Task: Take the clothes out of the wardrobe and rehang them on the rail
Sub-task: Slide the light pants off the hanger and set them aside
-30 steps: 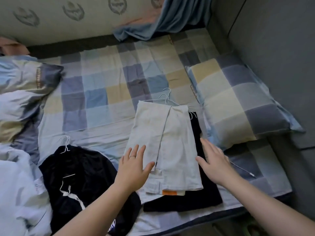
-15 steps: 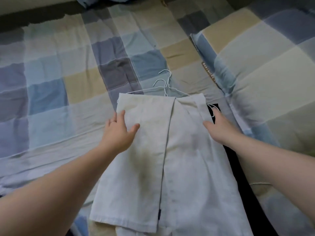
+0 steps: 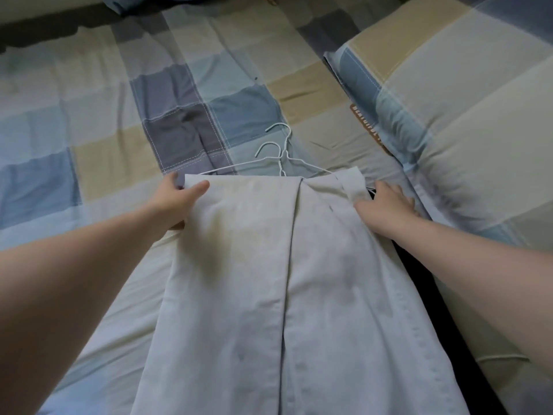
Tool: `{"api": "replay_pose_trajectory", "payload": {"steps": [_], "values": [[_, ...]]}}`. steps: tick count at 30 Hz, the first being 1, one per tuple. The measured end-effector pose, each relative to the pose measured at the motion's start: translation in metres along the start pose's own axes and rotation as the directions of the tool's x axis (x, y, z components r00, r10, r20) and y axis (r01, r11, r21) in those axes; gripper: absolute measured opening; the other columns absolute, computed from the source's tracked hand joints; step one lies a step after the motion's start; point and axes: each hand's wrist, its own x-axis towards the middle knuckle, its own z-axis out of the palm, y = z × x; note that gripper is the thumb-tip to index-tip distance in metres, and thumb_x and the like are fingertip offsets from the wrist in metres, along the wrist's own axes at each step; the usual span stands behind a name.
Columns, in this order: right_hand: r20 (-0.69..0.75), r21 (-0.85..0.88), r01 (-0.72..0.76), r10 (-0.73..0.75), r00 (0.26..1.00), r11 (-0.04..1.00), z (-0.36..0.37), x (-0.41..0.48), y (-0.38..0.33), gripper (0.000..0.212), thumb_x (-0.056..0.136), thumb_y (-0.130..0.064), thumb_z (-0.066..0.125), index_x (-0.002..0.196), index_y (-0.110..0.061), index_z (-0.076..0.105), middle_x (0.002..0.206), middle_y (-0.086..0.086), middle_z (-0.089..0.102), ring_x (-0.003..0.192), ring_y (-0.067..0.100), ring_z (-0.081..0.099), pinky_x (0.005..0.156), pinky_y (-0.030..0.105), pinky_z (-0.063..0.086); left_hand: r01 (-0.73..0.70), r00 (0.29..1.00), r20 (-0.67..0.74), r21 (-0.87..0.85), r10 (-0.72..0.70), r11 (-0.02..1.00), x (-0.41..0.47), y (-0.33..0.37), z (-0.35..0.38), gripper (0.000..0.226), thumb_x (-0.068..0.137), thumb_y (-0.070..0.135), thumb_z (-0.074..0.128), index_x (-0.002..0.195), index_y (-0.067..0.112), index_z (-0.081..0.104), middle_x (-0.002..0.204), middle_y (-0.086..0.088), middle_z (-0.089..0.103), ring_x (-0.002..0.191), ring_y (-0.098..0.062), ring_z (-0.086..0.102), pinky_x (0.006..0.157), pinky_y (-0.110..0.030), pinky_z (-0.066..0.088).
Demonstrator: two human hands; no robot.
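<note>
Pale cream trousers (image 3: 299, 280) lie folded over white wire hangers (image 3: 279, 158) on the bed, the hooks sticking out past the far fold. My left hand (image 3: 179, 199) grips the far left corner of the trousers, thumb on top and fingers tucked underneath. My right hand (image 3: 386, 205) lies on the far right corner of the fold, fingers spread over the fabric edge. A black garment (image 3: 425, 283) lies under the trousers and shows along their right side.
The bed carries a checked sheet (image 3: 149, 100) in blue, beige and grey. A matching checked pillow (image 3: 463, 115) lies close on the right. A thin white cord (image 3: 493, 356) lies at the lower right. A bit of blue fabric (image 3: 143, 1) shows at the top edge.
The camera has moved in close over the bed. Both hands slid from the near end of the trousers up to the far fold, and my left hand took hold of the corner.
</note>
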Motion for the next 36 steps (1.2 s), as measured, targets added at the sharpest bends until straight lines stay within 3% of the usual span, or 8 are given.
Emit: {"api": "replay_pose_trajectory", "payload": {"steps": [3, 7, 10, 18, 21, 25, 29, 36], "values": [[0.009, 0.050, -0.007, 0.006, 1.000, 0.999, -0.006, 0.007, 0.002, 0.053, 0.093, -0.044, 0.042, 0.140, -0.020, 0.044, 0.148, 0.013, 0.033, 0.133, 0.039, 0.035, 0.106, 0.046, 0.032, 0.018, 1.000, 0.009, -0.020, -0.018, 1.000, 0.000, 0.008, -0.001, 0.033, 0.101, 0.036, 0.054, 0.131, 0.022, 0.052, 0.105, -0.004, 0.057, 0.080, -0.021, 0.054, 0.075, -0.037, 0.055], [-0.016, 0.064, 0.046, -0.045, 0.999, 0.997, -0.008, 0.010, 0.011, 0.027, 0.078, -0.046, 0.042, 0.077, -0.023, 0.055, 0.123, 0.015, 0.056, 0.112, 0.039, 0.051, 0.093, 0.044, 0.043, -0.026, 0.997, -0.078, 0.027, 0.028, 0.999, 0.002, 0.005, -0.001, 0.023, 0.102, 0.018, 0.046, 0.108, 0.009, 0.067, 0.089, -0.013, 0.059, 0.075, -0.027, 0.057, 0.083, -0.049, 0.058], [-0.071, 0.084, 0.093, -0.087, 0.994, 0.992, -0.010, 0.009, 0.016, 0.021, 0.086, -0.037, 0.055, 0.100, -0.029, 0.068, 0.122, 0.006, 0.060, 0.113, 0.033, 0.054, 0.094, 0.043, 0.048, -0.047, 0.989, -0.140, -0.056, 0.039, 0.997, 0.001, 0.008, -0.003, 0.020, 0.098, 0.013, 0.050, 0.109, 0.018, 0.066, 0.098, -0.008, 0.064, 0.083, -0.028, 0.061, 0.088, -0.051, 0.058], [-0.106, 0.281, 0.050, -0.021, 0.994, 0.958, -0.012, 0.010, 0.021, 0.014, 0.094, -0.014, 0.055, 0.081, -0.018, 0.059, 0.093, 0.004, 0.065, 0.091, 0.026, 0.060, 0.079, 0.033, 0.048, -0.034, 0.994, -0.106, -0.189, 0.014, 0.981, -0.006, 0.016, -0.008, 0.028, 0.093, 0.015, 0.064, 0.120, 0.016, 0.058, 0.118, -0.007, 0.062, 0.090, -0.025, 0.061, 0.084, -0.045, 0.055], [-0.160, 0.426, 0.073, -0.004, 0.987, 0.902, -0.016, 0.009, 0.021, 0.024, 0.097, -0.010, 0.047, 0.078, -0.024, 0.049, 0.082, -0.001, 0.066, 0.090, 0.030, 0.064, 0.085, 0.043, 0.052, -0.051, 0.993, -0.115, -0.206, 0.027, 0.977, -0.011, 0.022, -0.014, 0.038, 0.093, 0.020, 0.065, 0.130, 0.017, 0.057, 0.119, -0.005, 0.061, 0.097, -0.025, 0.064, 0.092, -0.046, 0.056], [-0.209, 0.515, 0.127, -0.019, 0.978, 0.848, -0.039, 0.001, 0.013, 0.025, 0.099, -0.009, 0.042, 0.079, -0.025, 0.045, 0.083, 0.003, 0.068, 0.085, 0.032, 0.067, 0.081, 0.044, 0.054, -0.087, 0.990, -0.129, -0.202, 0.061, 0.975, -0.022, 0.033, -0.027, 0.008, 0.097, 0.024, 0.063, 0.101, 0.021, 0.069, 0.095, -0.001, 0.069, 0.083, -0.023, 0.062, 0.092, -0.050, 0.056], [-0.245, 0.570, 0.188, -0.053, 0.968, 0.800, -0.075, -0.019, 0.000, 0.016, 0.101, -0.006, 0.037, 0.095, -0.016, 0.048, 0.090, 0.010, 0.067, 0.083, 0.028, 0.068, 0.079, 0.041, 0.052, -0.080, 0.990, -0.134, -0.254, 0.047, 0.964, -0.045, 0.050, -0.043, 0.013, 0.096, 0.021, 0.063, 0.084, 0.024, 0.066, 0.090, -0.004, 0.068, 0.081, -0.025, 0.058, 0.092, -0.052, 0.054], [-0.285, 0.577, 0.245, -0.089, 0.955, 0.779, -0.134, -0.078, -0.007, 0.016, 0.100, -0.006, 0.039, 0.092, -0.017, 0.047, 0.081, -0.002, 0.065, 0.089, 0.026, 0.065, 0.086, 0.038, 0.049, -0.096, 0.992, -0.110, -0.324, 0.063, 0.941, -0.106, 0.083, -0.091, 0.011, 0.096, 0.015, 0.065, 0.086, 0.013, 0.067, 0.086, -0.013, 0.065, 0.084, -0.026, 0.060, 0.098, -0.050, 0.053]]}}
